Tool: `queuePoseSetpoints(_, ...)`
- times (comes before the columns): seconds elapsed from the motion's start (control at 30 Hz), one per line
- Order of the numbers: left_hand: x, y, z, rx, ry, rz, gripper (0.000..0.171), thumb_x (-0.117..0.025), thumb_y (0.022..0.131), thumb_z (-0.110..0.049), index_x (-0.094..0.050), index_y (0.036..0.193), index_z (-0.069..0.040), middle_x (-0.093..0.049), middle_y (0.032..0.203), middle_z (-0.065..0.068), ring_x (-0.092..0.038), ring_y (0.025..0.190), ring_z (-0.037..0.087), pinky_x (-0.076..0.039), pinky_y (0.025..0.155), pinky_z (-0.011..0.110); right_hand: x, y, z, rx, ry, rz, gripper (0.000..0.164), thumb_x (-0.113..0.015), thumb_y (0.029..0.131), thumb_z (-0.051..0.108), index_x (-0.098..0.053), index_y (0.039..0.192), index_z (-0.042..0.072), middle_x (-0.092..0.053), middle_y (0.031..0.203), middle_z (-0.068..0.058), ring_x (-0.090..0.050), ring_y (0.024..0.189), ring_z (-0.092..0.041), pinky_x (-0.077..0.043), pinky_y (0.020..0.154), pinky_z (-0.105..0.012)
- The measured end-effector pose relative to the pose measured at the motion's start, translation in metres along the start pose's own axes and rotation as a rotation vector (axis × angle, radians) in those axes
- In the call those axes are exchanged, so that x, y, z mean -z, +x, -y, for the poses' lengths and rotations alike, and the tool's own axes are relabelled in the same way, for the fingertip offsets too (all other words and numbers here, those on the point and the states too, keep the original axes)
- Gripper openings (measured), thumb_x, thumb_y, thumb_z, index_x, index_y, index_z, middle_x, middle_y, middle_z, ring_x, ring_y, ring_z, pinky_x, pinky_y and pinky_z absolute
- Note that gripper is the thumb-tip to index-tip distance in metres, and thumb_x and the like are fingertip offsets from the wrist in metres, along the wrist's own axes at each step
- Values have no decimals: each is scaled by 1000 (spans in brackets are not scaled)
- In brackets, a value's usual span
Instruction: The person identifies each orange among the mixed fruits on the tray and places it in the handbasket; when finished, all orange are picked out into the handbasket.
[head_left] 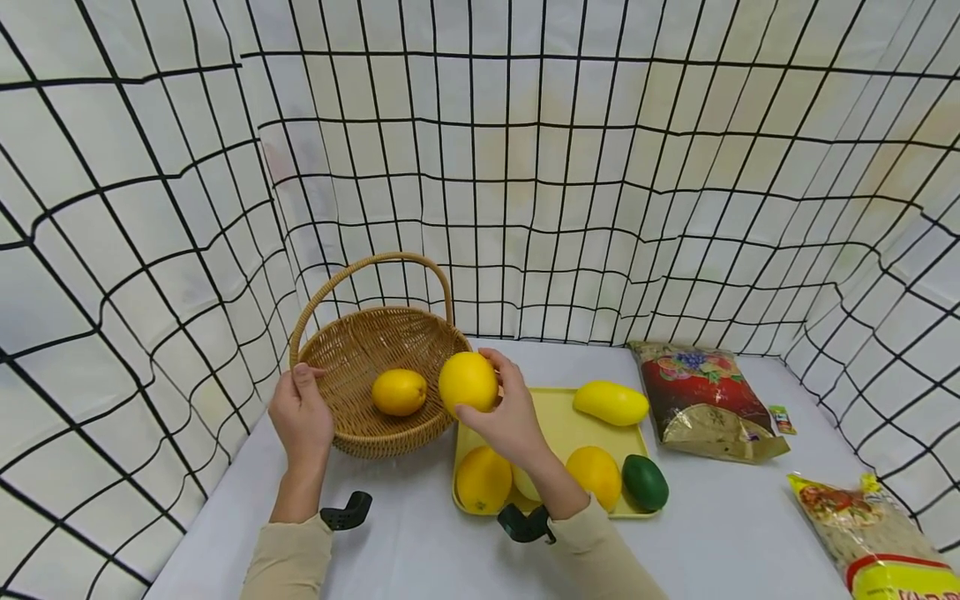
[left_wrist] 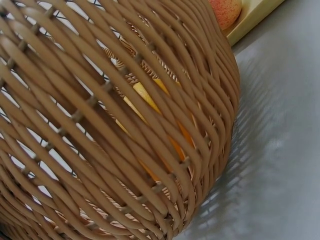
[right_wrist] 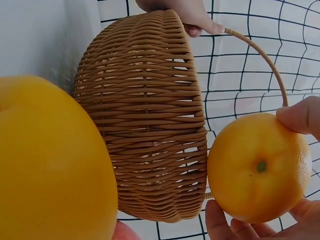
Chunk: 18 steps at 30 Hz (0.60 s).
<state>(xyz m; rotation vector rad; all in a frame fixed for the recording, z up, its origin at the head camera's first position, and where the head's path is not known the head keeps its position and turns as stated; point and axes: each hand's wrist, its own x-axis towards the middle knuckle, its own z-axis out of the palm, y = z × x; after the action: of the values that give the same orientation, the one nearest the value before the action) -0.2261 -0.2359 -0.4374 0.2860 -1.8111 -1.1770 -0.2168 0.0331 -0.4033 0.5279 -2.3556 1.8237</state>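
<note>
Yellow fruit (head_left: 467, 383) fills the right grip (head_left: 512, 417), the left grip (head_left: 303, 421) holding a basket (head_left: 386, 442); bag (head_left: 873, 537) lettering (head_left: 928, 594) is cropped.

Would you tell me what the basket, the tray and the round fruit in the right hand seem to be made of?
The basket looks like satin-finished wicker, its brown strands interlaced; cane or synthetic is unclear.
The tray is probably smooth plastic, given its even pale yellow and raised rim.
The round fruit shows a shiny highlight: glossy moulded plastic, perhaps, or real peel.
</note>
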Motion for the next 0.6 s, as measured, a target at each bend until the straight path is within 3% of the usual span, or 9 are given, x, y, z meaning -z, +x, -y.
queuePoseSetpoints(0.3,-1,-1,-2,-4,2,16,46,-37,107,-27,-63,95,8,-42,69,2,-31,58,11,-25,61,32,-6,6,3,57,-24,34,74,-75,82,18,-40,146,15,-47,137,-4,-54,106,-24,-51,82,-40)
queuePoseSetpoints(0.6,-2,-1,-3,-20,-9,3,45,-38,107,-25,-63,93,9,-55,80,24,-38,67,0,-29,67,34,-18,10,3,135,-18,86,72,-77,82,18,-42,145,17,-49,138,0,-54,109,-21,-50,87,-39)
